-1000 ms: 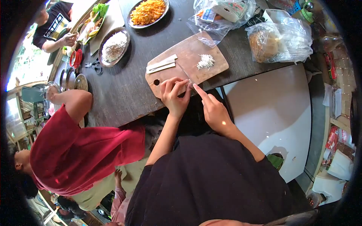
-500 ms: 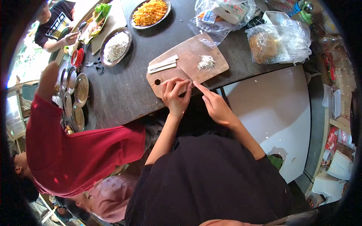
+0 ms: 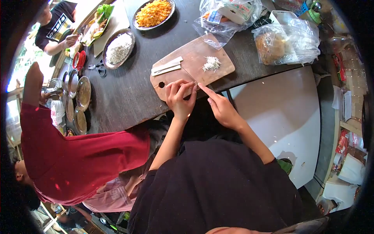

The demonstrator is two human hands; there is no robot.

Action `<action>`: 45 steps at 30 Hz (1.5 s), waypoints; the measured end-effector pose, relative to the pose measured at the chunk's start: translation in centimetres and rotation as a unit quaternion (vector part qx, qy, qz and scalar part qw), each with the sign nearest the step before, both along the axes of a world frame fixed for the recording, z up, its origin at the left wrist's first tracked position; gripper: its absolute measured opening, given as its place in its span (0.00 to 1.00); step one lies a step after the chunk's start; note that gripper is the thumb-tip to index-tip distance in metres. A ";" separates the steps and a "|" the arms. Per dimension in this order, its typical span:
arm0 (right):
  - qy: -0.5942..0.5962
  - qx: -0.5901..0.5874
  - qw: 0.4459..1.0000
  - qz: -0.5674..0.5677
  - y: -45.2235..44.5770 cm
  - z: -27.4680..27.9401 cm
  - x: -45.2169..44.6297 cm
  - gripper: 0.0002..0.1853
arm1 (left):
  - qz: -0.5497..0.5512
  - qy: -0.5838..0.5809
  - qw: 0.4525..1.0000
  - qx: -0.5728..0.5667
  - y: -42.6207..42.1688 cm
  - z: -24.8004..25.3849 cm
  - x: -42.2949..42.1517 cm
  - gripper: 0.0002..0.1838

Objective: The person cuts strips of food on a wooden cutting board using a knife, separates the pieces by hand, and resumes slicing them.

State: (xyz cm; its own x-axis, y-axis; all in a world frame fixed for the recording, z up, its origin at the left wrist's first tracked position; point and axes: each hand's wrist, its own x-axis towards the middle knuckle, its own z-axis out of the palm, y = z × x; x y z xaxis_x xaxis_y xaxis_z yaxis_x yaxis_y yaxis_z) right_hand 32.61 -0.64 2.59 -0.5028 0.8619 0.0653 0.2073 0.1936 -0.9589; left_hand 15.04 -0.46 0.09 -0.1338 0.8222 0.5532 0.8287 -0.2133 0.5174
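A wooden cutting board [image 3: 187, 50] lies at the table's near edge. On it are a few flat pale strips [image 3: 167, 66] at left and a small heap of thin pale matchstick shreds [image 3: 211, 64] at right. My left hand [image 3: 181, 99] is over the board's near edge, fingers curled and pinched together; what lies under the fingertips is hidden. Close beside it, my right hand [image 3: 224, 111] is closed with its index finger stretched forward. From that fingertip a thin line runs across the board, apparently a knife [image 3: 190, 75] seen edge-on; its handle is hidden.
Bowls of white shreds [image 3: 119, 48] and chopped orange pieces [image 3: 154, 12] stand beyond the board. Plastic bags [image 3: 286, 43] lie at right. Several metal plates [image 3: 83, 93] are at left. A person in a red shirt [image 3: 89, 156] stands close on my left; another is across the table [image 3: 58, 23].
My hands keep nearly the same pose over the board. The arm of the person in red has shifted left, and the person in pink behind has moved.
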 end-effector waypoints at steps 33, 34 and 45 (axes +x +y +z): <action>-0.155 0.002 0.986 -0.060 -2.4 0.2 -0.9 0.33 | 0.022 0.073 0.997 0.033 -0.4 -1.2 -0.4 0.10; -0.154 0.005 0.986 -0.060 -2.4 0.3 -0.9 0.33 | 0.021 0.077 0.996 0.030 -0.5 -1.1 -0.4 0.11; -0.154 0.008 0.986 -0.058 -2.7 0.2 -0.8 0.33 | 0.014 0.070 0.997 0.017 -0.5 -1.3 -0.5 0.10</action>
